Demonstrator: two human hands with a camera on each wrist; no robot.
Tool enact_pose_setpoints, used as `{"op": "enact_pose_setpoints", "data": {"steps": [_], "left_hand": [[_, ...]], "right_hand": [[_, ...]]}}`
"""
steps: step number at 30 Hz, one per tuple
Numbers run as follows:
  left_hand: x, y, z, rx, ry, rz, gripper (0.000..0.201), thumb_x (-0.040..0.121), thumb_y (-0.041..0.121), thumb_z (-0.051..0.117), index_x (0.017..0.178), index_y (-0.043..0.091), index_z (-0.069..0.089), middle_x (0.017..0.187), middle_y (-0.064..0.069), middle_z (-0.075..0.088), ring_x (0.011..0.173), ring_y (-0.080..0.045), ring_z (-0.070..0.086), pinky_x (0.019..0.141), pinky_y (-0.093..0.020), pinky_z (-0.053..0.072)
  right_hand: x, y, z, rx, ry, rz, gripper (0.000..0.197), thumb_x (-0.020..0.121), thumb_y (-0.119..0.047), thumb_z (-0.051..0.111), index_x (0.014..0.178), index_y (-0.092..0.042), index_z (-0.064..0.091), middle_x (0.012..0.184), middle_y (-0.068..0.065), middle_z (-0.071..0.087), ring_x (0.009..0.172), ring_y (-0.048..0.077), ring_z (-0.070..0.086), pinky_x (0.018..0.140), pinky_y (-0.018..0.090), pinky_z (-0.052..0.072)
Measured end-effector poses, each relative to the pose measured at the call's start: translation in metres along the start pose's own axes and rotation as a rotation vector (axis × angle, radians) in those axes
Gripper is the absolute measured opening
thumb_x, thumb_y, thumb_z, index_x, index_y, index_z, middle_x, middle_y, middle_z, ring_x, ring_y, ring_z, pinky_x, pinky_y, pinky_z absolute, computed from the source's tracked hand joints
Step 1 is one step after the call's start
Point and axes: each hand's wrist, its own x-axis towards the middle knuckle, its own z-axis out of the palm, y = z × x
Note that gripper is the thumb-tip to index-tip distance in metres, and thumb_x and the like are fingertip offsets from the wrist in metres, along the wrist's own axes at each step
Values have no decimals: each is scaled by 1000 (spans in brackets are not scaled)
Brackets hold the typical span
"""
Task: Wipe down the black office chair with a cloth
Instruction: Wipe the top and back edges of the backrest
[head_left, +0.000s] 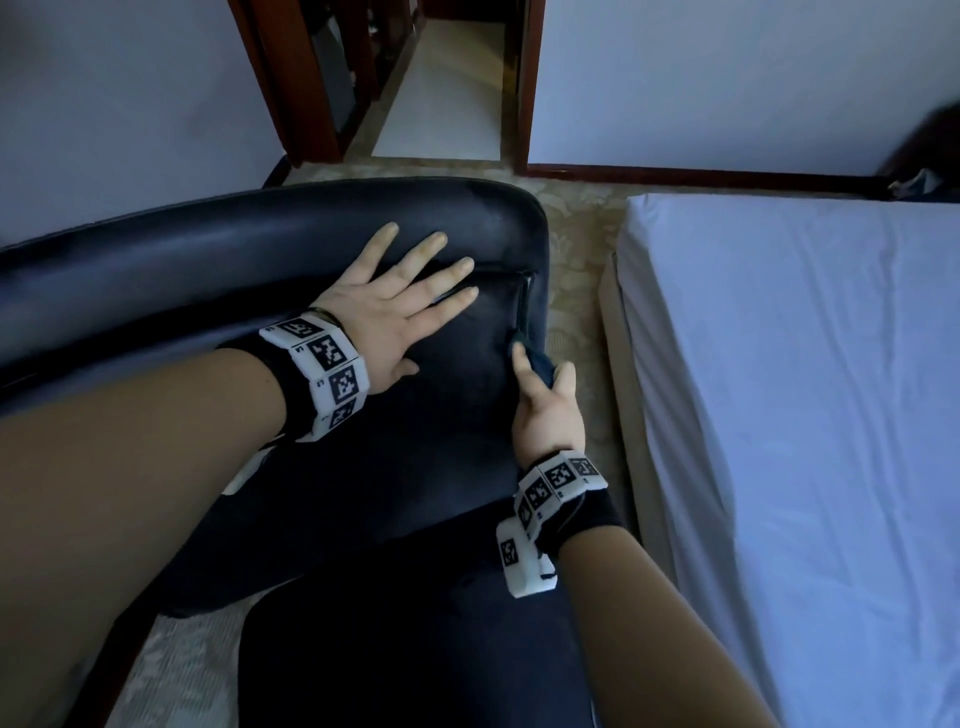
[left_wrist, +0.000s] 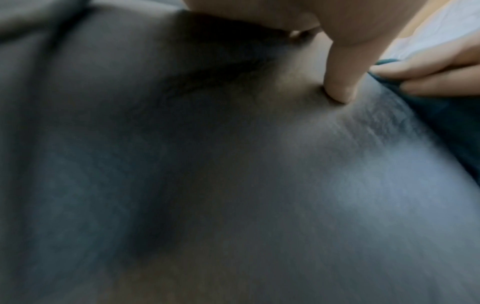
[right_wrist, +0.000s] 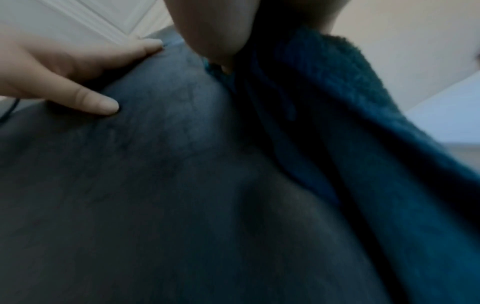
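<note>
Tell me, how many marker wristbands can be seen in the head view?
2. One marker wristband is on the left wrist, behind the left hand lying flat on the black office chair. The other wristband is on the right wrist, behind the right hand holding the blue cloth.

To your right lies a bed (head_left: 810, 364) under a white sheet; ahead, a dark wooden doorway (head_left: 524, 88) opens onto a hallway.

Left hand (head_left: 387, 306) flat, fingers spread, pressing down; right hand (head_left: 545, 410) curled, gripping, forefinger extended
</note>
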Motion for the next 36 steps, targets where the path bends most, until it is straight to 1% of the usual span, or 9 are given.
{"op": "enact_pose_setpoints", "data": {"steps": [4, 7, 15, 19, 22, 26, 29, 33, 36], "left_hand": [[-3, 1, -7, 67, 9, 2, 102, 81, 54, 55, 143, 17, -18, 157, -4, -10, 137, -32, -22, 101, -55, -27], [-4, 5, -7, 73, -11, -16, 97, 85, 52, 50, 143, 17, -21, 155, -4, -19, 135, -32, -28, 97, -54, -32], [3, 30, 0, -109, -30, -174, 87, 88, 28, 48, 144, 20, -18, 152, -1, -28, 136, -29, -30, 97, -52, -31], [1, 32, 1, -126, 44, -161, 95, 83, 45, 53, 146, 18, -12, 154, -4, -19, 138, -31, -24, 101, -53, -29], [-1, 35, 3, -87, 49, -169, 107, 77, 61, 52, 144, 17, -18, 153, -7, -22, 136, -33, -26, 97, -54, -32], [2, 38, 5, -80, 33, -182, 110, 77, 65, 50, 142, 16, -24, 151, -8, -27, 134, -34, -29, 98, -55, -31], [2, 39, 7, -78, 26, -183, 109, 78, 65, 50, 142, 15, -24, 150, -9, -28, 135, -35, -29, 100, -56, -26], [5, 37, 10, -95, 37, -189, 109, 78, 63, 51, 141, 16, -24, 149, -9, -29, 134, -35, -29, 99, -54, -29], [6, 37, 10, -109, 41, -173, 109, 78, 62, 53, 141, 16, -23, 149, -10, -29, 134, -35, -27, 100, -55, -26]], "right_hand": [[4, -6, -16, -67, 150, -162, 49, 93, -6, 42, 134, -33, 46, 114, 7, 41, 95, 27, 53, 84, 32, 48], [22, -22, -27, -37, 273, -270, 52, 89, -1, 43, 134, -26, 47, 115, 19, 43, 91, 36, 54, 81, 40, 50], [12, 15, 16, 78, 149, -112, 50, 95, -4, 39, 131, -37, 48, 106, -3, 31, 102, 19, 49, 88, 13, 31], [9, 20, 6, 12, 120, -131, 50, 93, -3, 42, 132, -34, 48, 113, 13, 42, 99, 28, 52, 83, 21, 40], [2, 12, -6, -58, 212, -255, 49, 90, 0, 44, 131, -26, 51, 104, 16, 43, 83, 30, 54, 71, 35, 53], [27, -12, -19, 1, 385, -414, 50, 85, -3, 38, 130, -20, 54, 103, 22, 47, 82, 35, 55, 70, 36, 53], [30, -3, -11, -26, 251, -329, 50, 90, 1, 41, 132, -24, 50, 110, 20, 44, 90, 33, 53, 74, 33, 50], [1, 42, 15, -20, 63, -66, 47, 94, -3, 40, 132, -30, 49, 124, 8, 42, 108, 22, 49, 83, 13, 34], [-4, 57, 14, -236, 134, -145, 11, 92, -29, 55, 101, -24, 58, 83, -18, 49, 81, 7, 49, 77, 24, 41]]}}
